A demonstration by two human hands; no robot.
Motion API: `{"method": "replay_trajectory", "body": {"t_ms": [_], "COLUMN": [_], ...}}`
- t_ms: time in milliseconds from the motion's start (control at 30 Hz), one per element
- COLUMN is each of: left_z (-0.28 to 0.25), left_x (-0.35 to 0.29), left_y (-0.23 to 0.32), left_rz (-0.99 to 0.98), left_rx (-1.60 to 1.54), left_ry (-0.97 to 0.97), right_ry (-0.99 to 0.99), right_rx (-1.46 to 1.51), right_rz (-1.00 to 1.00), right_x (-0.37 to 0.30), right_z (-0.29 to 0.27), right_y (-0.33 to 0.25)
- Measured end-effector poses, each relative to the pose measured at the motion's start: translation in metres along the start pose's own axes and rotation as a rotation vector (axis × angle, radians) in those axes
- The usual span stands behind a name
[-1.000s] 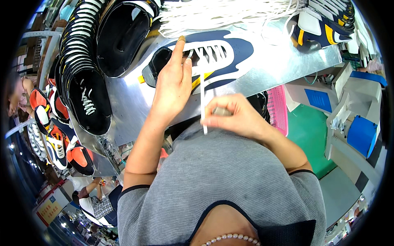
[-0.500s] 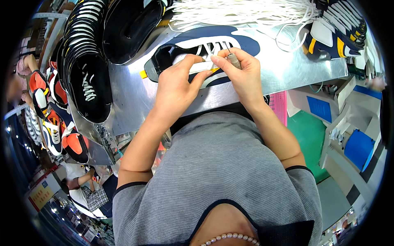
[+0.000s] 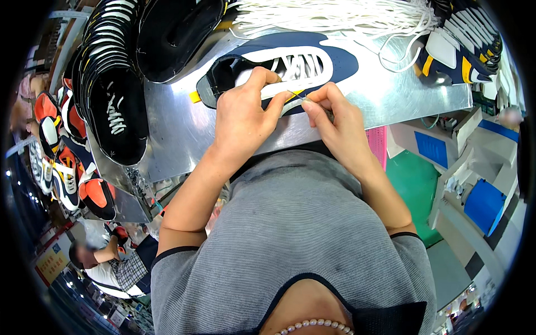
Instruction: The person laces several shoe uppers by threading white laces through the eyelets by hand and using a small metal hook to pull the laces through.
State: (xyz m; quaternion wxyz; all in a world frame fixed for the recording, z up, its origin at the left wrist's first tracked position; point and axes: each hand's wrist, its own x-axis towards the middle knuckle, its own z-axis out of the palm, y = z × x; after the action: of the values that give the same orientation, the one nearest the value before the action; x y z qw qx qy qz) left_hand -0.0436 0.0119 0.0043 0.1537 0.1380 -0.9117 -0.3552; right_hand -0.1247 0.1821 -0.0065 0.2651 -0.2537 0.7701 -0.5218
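While the navy-and-white shoe (image 3: 325, 67) lies on the metal table (image 3: 396, 103), long axis crosswise, toe rightward, both hands reach it from its near side. Nearer, the left hand (image 3: 241, 120) overlaps its edge, thumb and forefinger parted; any grip is unclear. The right hand (image 3: 340, 118), just beside, pinches a thin dark rod (image 3: 296, 96) pointing leftward. White laces (image 3: 329, 18) lie beyond.

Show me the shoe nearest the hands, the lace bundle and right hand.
Shoe nearest the hands (image 3: 307, 82), head view: white panel beside the lacing.
Lace bundle (image 3: 329, 17), head view: middle strands.
Right hand (image 3: 340, 120), head view: its back.
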Motion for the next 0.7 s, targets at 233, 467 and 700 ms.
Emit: {"method": "replay_trajectory", "body": {"t_ms": [233,467,700], "left_z": [0.007,0.001,-0.007], "left_x": [-0.013,-0.020,-0.011], "left_y": [-0.002,-0.008,0.001], "left_rz": [0.382,0.217,0.109], "left_rx": [0.234,0.075,-0.132], "left_ry": [-0.013,0.074,-0.161], "right_ry": [0.058,-0.185,0.152], "right_rx": [-0.162,-0.099,0.304], "right_rz": [-0.053,0.136,-0.136], "right_x": [0.023,0.016,0.085], "right_z": [0.022,-0.067,-0.021], "right_y": [0.004,-0.015,0.019]}}
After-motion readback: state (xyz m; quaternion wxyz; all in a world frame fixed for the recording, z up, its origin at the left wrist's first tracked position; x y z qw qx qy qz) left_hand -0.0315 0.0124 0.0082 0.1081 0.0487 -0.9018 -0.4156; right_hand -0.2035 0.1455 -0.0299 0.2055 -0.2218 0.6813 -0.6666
